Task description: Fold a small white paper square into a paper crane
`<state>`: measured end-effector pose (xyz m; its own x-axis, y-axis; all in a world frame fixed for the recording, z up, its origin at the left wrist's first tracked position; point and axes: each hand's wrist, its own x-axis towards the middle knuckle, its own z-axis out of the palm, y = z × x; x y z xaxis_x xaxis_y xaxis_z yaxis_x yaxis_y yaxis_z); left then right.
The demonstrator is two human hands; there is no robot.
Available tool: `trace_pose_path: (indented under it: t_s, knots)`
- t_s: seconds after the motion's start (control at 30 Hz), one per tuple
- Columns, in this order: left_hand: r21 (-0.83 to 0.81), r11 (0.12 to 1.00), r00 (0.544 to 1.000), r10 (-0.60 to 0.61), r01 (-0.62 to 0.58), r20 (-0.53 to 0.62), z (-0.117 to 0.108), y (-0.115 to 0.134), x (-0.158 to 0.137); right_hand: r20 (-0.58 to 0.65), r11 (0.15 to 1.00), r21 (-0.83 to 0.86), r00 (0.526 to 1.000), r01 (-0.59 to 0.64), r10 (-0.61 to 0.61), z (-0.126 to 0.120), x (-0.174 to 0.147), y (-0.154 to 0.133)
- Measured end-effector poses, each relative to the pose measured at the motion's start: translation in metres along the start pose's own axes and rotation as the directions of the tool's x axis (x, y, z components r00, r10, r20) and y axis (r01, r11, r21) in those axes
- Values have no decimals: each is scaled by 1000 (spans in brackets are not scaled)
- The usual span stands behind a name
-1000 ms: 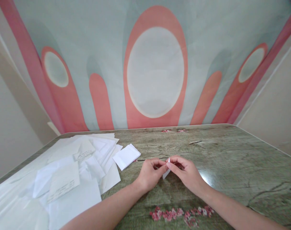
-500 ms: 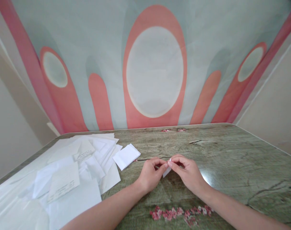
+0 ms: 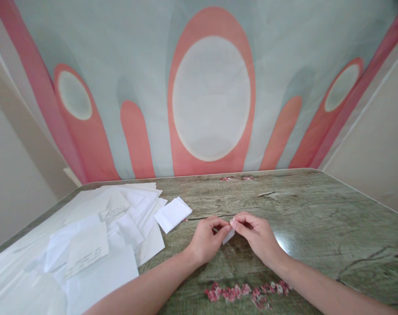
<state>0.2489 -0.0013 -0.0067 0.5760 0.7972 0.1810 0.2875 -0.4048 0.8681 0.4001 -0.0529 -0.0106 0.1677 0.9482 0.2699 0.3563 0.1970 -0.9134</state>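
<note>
Above the middle of the table, a small folded white piece of paper (image 3: pixel 228 237) is pinched between my two hands. My left hand (image 3: pixel 208 238) grips it from the left, thumb against forefinger. From the right, my right hand (image 3: pixel 255 234) pinches its upper edge, and the fingertips of both hands nearly meet there. Most of the paper is hidden behind the fingers; a lower corner shows beneath them. Left of my left hand lies a small stack of folded white paper (image 3: pixel 173 214), apart from the hand.
A loose heap of white paper sheets (image 3: pixel 102 288) spreads over the left side of the wood-patterned table (image 3: pixel 320 223). Some sheets carry printed lines. Pink flower prints (image 3: pixel 232 292) mark the tabletop near me. A patterned backdrop (image 3: pixel 271 52) stands behind the far edge.
Both hands keep nearly the same place. The fingers have shifted very slightly on the folded paper, whose visible lower corner has moved a little.
</note>
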Motion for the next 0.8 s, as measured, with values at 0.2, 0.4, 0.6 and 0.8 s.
trace_pose_path:
  t_s: [0.2,0.4,0.6,0.8]
  knots:
    - [19,1000,1000,-9,9,13,1,0,0,-28,1000,3,999,18,-18,3,-1,1]
    - [-65,997,999,-47,48,23,2,-1,1,-108,998,59,994,2,4,1,2,6]
    - [-349,925,986,-165,146,-25,3,-12,5,34,985,120,992,-128,125,3,3,5]
    - [-382,918,989,-136,106,-53,2,-15,6,126,999,-27,991,-48,51,8,-1,2]
